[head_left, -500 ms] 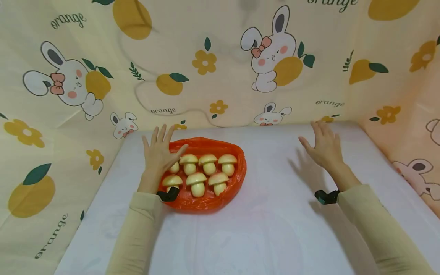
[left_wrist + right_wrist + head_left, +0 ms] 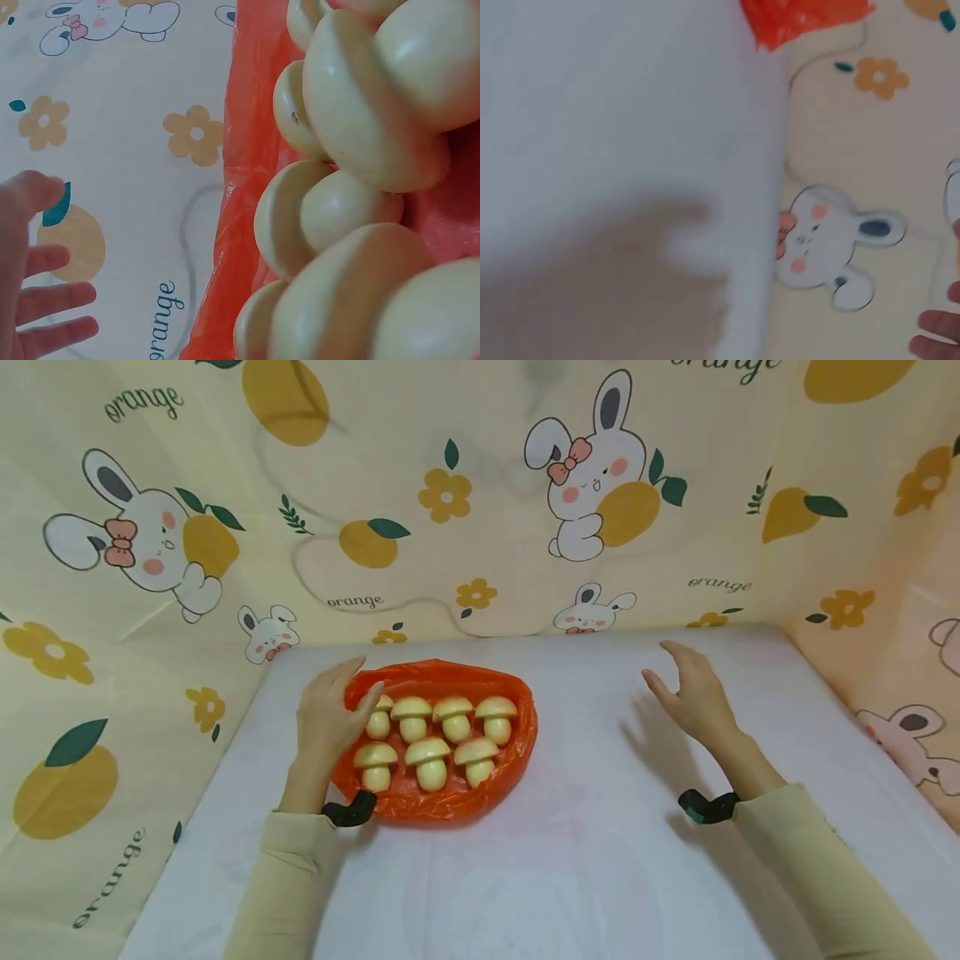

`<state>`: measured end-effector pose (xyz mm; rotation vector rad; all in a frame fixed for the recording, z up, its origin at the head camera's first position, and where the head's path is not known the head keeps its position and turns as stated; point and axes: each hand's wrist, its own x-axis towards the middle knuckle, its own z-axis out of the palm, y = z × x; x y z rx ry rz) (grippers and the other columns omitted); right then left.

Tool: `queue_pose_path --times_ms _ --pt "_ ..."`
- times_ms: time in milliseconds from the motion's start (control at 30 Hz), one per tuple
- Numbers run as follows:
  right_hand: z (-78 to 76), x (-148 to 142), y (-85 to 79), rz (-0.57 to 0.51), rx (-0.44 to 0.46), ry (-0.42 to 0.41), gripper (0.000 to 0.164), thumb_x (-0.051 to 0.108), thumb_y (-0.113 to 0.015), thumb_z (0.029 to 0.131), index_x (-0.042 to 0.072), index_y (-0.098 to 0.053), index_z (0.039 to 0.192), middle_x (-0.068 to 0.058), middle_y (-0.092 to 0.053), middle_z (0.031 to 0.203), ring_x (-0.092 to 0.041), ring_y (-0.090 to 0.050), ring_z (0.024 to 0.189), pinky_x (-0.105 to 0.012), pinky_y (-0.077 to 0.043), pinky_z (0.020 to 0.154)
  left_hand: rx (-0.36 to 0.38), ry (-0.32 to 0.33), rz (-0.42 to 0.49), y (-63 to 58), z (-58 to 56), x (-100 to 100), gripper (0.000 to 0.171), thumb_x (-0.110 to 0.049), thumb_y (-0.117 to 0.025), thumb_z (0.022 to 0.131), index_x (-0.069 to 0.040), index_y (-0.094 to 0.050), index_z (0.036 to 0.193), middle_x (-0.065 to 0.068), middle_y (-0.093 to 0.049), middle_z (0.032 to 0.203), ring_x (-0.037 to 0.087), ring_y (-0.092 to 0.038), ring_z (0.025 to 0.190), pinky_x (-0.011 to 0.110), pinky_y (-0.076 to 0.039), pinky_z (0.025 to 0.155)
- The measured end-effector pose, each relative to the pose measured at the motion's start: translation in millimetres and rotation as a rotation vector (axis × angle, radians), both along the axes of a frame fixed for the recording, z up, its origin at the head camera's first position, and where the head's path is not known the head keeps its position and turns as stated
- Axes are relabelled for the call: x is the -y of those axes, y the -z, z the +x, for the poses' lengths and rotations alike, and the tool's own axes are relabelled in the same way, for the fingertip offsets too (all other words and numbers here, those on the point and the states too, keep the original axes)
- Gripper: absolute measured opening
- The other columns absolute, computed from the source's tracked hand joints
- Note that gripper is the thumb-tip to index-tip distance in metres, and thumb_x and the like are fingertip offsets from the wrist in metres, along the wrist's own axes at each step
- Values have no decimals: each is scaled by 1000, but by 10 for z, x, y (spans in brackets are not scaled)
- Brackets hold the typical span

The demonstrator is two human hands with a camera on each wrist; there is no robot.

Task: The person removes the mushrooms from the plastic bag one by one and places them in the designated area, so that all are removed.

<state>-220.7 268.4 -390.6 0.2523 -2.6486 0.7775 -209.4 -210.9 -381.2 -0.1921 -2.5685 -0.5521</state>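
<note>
Several cream, mushroom-shaped pieces point(image 2: 427, 763) stand in two rows inside a red plastic bag point(image 2: 517, 777) whose mouth is spread wide on the white table. My left hand point(image 2: 327, 714) hovers at the bag's left rim, thumb apart from the fingers, holding nothing. In the left wrist view the same hand point(image 2: 45, 285) shows loose fingers, with the mushroom-shaped pieces point(image 2: 367, 97) close by on the right. Well to the right of the bag, my right hand point(image 2: 696, 702) is held above the table with relaxed fingers and nothing in them; its fingertips point(image 2: 937, 322) show at the right wrist view's edge.
The white tabletop point(image 2: 585, 877) reaches back to a cloth wall point(image 2: 495, 435) printed with rabbits and oranges. More of this cloth rises at the left and right sides. A dark strap-on camera point(image 2: 351, 810) sits on the left wrist, and another point(image 2: 708, 807) on the right.
My left hand has drawn back and slightly left, its spread fingers coming together. The right hand has turned and come down a little, its fingers less spread. The bag and its contents stay put.
</note>
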Motion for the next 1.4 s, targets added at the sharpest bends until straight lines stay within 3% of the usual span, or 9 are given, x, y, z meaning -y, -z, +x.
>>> queue_pose_path --times_ms 100,333,600,700,833,967,1133,1300,1400 --pt "60 79 -22 -5 27 -15 53 22 -59 95 -8 -43 136 -33 -46 138 -50 -39 130 -64 -32 108 -70 2 61 33 42 34 46 -37 -64 89 -10 -62 127 12 -66 127 33 -58 121 50 -45 105" --pt "198 244 -55 -26 34 -51 51 20 -60 94 -7 -45 135 -31 -49 137 -48 -43 129 -63 -36 106 -49 -22 239 136 164 122 38 -28 -66 89 -8 -66 121 16 -67 123 34 -59 119 51 -46 104" --pt "270 474 -23 -86 4 -114 44 15 -63 92 -5 -52 130 -29 -56 131 -49 -53 120 -62 -43 100 -100 -32 383 350 208 304 33 -15 -67 89 -1 -65 119 22 -67 120 38 -60 116 51 -44 104" --pt "300 553 20 -103 -4 -141 42 14 -64 91 -4 -54 128 -28 -59 128 -50 -57 112 -62 -47 94 -70 -35 425 432 229 373 35 -15 -65 90 0 -63 121 23 -67 119 37 -61 113 43 -46 100" --pt "335 650 69 -131 -2 -174 39 11 -66 90 -4 -58 124 -26 -63 124 -48 -61 108 -60 -49 93 -24 -48 474 529 273 441 38 -15 -65 90 0 -61 124 22 -68 118 32 -63 107 17 -45 89" --pt "364 766 84 -164 3 -217 35 10 -68 87 -3 -60 120 -24 -67 118 -44 -64 105 -58 -51 92 21 -57 521 625 305 495 40 -15 -67 89 0 -60 125 22 -68 118 6 -64 98 -1 -40 82" --pt "402 946 79 -205 4 -306 35 9 -73 83 -2 -63 115 -21 -70 114 -37 -67 105 -50 -54 91 114 -62 610 680 342 557 43 -18 -66 91 -1 -57 130 22 -65 123 -24 -50 89 -5 -39 80" --pt "416 1099 99 -268 38 -405 35 6 -75 81 -2 -64 113 -18 -71 111 -32 -67 105 -46 -55 90 221 -80 680 698 329 611 42 -21 -65 92 -4 -59 130 18 -66 123 -23 -51 86 -5 -41 78" --pt "397 1168 132 -306 46 -466 35 2 -76 79 -4 -64 112 -19 -71 109 -33 -68 103 -46 -56 89 272 -103 711 704 293 625 40 -23 -67 91 -5 -62 126 -5 -70 108 -19 -53 84 -3 -43 77"
